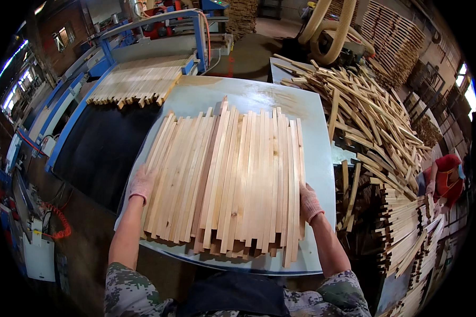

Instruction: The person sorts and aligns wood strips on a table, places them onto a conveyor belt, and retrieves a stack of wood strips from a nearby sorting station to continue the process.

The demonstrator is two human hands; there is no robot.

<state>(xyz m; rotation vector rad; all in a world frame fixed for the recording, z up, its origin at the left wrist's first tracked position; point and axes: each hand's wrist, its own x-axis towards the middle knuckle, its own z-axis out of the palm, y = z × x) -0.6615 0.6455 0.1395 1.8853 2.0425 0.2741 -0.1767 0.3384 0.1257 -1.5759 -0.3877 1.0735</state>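
A row of pale wooden strips (pixel 238 179) lies side by side on a light grey tabletop (pixel 317 142), their ends uneven. One reddish strip sticks out at the far end, and a few lie on top of others. My left hand (pixel 141 182), in a pinkish knit glove, grips the row's left edge. At the right edge my right hand (pixel 311 202), gloved alike, is pressed round the outermost strip. The row lies between my two hands; some of my fingers are hidden against the wood.
To the far left, a blue-framed machine (pixel 153 21) holds another row of strips (pixel 137 79) beside a black belt (pixel 108 142). A heap of loose strips (pixel 359 105) lies at right, near stacked strips (pixel 407 227) and a person in red (pixel 447 179). A beige hose (pixel 336 37) hangs behind.
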